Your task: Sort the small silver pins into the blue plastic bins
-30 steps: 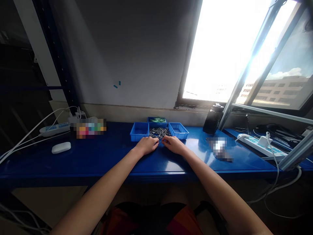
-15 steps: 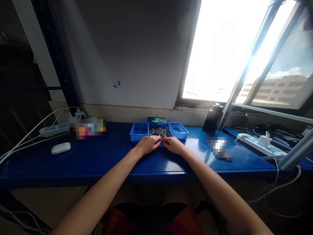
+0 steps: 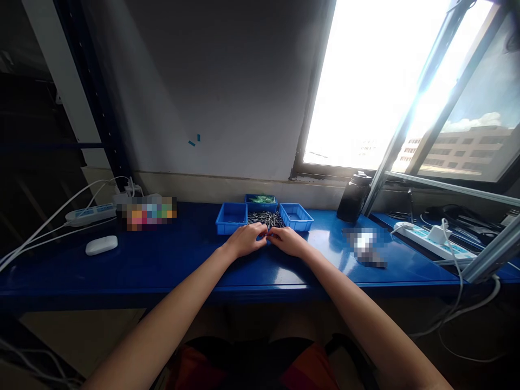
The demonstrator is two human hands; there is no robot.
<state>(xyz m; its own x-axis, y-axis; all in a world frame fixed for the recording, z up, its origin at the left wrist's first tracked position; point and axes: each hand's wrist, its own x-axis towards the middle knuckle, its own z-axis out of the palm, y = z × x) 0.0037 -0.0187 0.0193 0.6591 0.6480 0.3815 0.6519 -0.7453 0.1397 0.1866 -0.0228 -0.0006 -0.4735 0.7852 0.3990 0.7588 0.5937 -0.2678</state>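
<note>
My left hand (image 3: 246,240) and my right hand (image 3: 286,240) meet fingertip to fingertip over the blue table, just in front of a heap of small, thin metal pieces (image 3: 266,218). The fingers of both are closed in a pinch. Whatever lies between them is too small to make out. Left of the heap stands a blue bin (image 3: 231,218), and to its right a second, lighter-looking blue bin (image 3: 296,216). Behind the heap a third blue bin (image 3: 260,203) holds green pieces. My hands partly cover the near side of the heap.
A dark bottle (image 3: 354,196) stands near the window. To the right are a blurred-out item (image 3: 365,247) and a power strip (image 3: 441,241). On the left lie a white case (image 3: 101,245), another power strip (image 3: 90,214) and a blurred colourful item (image 3: 150,213).
My fingers have shifted very slightly where they meet, and both hands stay in the same place. The bins and the heap look the same.
</note>
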